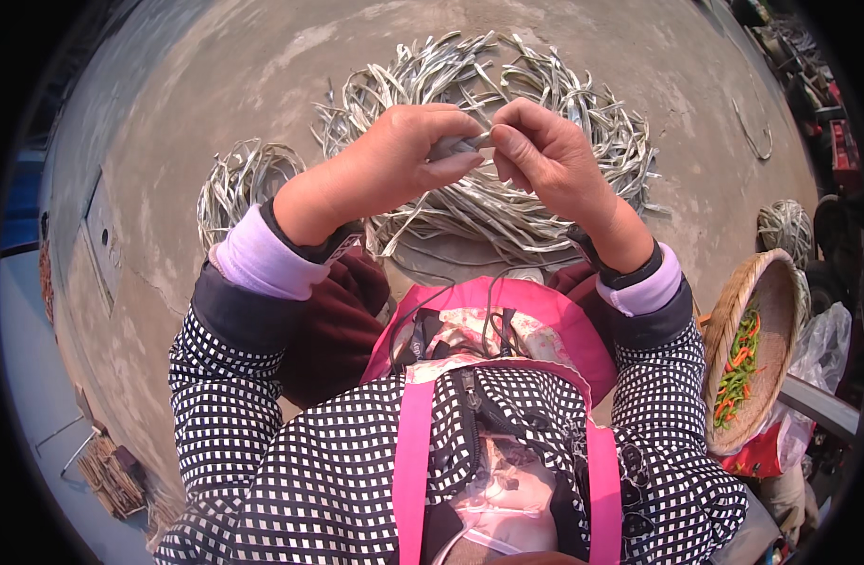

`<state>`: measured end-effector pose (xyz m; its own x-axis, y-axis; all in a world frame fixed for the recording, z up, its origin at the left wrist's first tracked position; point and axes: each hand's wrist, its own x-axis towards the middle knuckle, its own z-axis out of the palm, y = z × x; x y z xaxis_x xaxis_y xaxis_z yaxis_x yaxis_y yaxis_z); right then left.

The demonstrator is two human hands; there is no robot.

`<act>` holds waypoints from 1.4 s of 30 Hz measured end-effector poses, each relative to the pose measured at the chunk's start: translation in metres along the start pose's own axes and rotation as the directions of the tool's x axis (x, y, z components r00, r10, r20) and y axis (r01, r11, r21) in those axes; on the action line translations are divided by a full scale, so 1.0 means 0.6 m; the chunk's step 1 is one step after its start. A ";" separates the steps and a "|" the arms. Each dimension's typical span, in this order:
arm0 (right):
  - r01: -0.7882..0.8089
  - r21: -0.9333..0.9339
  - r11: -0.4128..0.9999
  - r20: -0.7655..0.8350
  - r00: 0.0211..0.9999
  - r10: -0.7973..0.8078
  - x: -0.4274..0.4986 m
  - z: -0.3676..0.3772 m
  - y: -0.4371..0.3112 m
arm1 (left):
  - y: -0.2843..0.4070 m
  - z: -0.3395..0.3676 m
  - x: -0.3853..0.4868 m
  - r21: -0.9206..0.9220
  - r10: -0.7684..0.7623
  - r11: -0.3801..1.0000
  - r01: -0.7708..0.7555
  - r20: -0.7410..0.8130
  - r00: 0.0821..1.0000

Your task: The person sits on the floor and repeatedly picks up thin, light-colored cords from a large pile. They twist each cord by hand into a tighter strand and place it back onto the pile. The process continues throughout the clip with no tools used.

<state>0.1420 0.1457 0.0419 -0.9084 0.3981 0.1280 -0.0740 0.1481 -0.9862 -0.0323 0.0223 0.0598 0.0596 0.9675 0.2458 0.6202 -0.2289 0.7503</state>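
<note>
My left hand (421,145) is closed around a bunched grey-white strip (454,146), which looks like twisted plastic or fibre. A short end of it reaches across to my right hand (541,155), whose thumb and forefinger pinch it. Both hands are raised in front of me, with their fingertips almost touching. Below and beyond them, a large ring-shaped heap of silvery-grey strips (467,219) lies on the concrete floor. A smaller coil of the same strips (227,183) sits to its left.
On the right stands a round woven basket (775,311) holding red and green chilli peppers (739,367). Behind it are a ball of strips (785,229) and a clear plastic bag (824,346). A bundle of sticks (110,477) lies at lower left on the concrete floor (192,92).
</note>
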 end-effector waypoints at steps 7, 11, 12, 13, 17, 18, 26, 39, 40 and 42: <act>0.082 -0.297 0.951 0.165 0.986 -0.033 -0.001 -0.006 0.000 | -0.003 0.010 -0.012 0.111 0.156 0.981 -0.161 0.055 0.986; 0.062 -0.241 0.969 0.130 0.991 -0.031 -0.004 0.010 0.001 | 0.011 0.007 -0.016 0.076 -0.001 0.997 0.001 0.000 1.000; 0.007 -0.147 0.989 0.129 0.992 0.012 -0.007 0.010 0.000 | 0.013 0.003 -0.017 0.050 -0.058 0.997 0.058 -0.011 0.998; -0.032 -0.043 0.999 0.138 0.990 0.038 -0.010 0.009 -0.001 | 0.013 -0.003 -0.018 0.075 -0.093 0.993 0.089 0.038 0.995; -0.123 0.236 0.964 0.090 0.990 0.104 -0.025 0.008 -0.007 | 0.013 -0.023 -0.030 0.261 0.006 0.965 -0.036 0.114 0.993; -0.121 0.239 0.963 0.102 0.990 0.099 -0.031 0.009 -0.010 | 0.014 -0.023 -0.035 0.297 0.032 0.953 -0.065 0.114 0.993; -0.112 0.308 0.945 0.021 0.994 0.111 -0.062 0.013 -0.048 | 0.023 -0.042 -0.038 0.370 0.227 0.894 -0.253 0.112 0.967; -0.136 0.065 0.989 0.147 0.981 0.125 -0.061 -0.028 -0.055 | 0.025 -0.070 -0.028 0.643 0.276 0.715 -0.273 0.099 0.956; -0.108 0.014 0.994 0.115 0.988 0.106 -0.052 -0.039 -0.050 | 0.024 -0.068 -0.030 0.675 0.265 0.691 -0.259 0.097 0.959; -0.001 -0.222 0.975 0.040 0.999 0.010 -0.044 -0.054 -0.046 | 0.026 -0.060 -0.035 0.673 0.249 0.689 -0.268 0.128 0.960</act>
<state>0.1815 0.1608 0.0689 -0.9249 0.3628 0.1134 0.0204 0.3453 -0.9383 -0.0520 -0.0055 0.0884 0.3116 0.8855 0.3446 0.9379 -0.3448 0.0380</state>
